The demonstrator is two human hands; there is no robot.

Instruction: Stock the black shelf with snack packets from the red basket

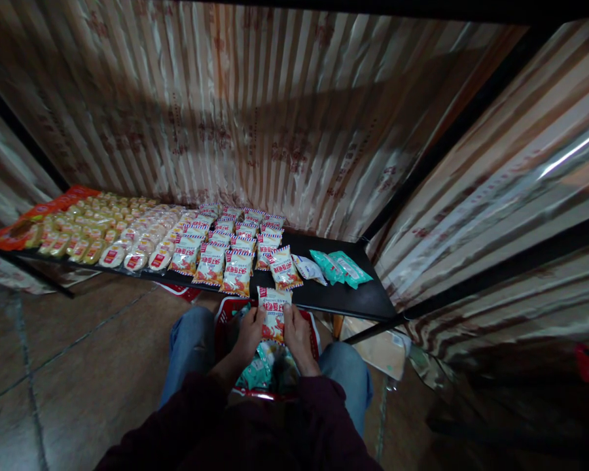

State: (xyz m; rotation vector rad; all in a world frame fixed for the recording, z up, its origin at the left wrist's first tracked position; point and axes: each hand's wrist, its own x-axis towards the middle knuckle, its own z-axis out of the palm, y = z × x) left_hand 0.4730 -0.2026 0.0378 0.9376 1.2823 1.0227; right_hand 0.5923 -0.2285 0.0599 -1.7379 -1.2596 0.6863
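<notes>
A white and orange snack bag [273, 315] with red lettering is held between my two hands, above a red basket [316, 333] between my knees. My left hand [250, 333] grips its left edge, and my right hand [297, 332] grips the right edge, thumb on the front. Green packets [256, 371] lie in the basket below. Just beyond, similar snack bags [209, 263] stand in rows on a black shelf [334, 302]. One bag [283, 267] lies tilted at the right end of the rows, beside a white-blue packet [309, 269].
Green packets [347, 269] lie toward the shelf's right end. Round wrapped cakes [136, 260], small yellow packs [78, 248] and an orange bag [29, 218] fill its left part. Black metal legs [442, 297] and striped curtains [255, 118] enclose the shelf. A flat carton [380, 350] lies on the floor.
</notes>
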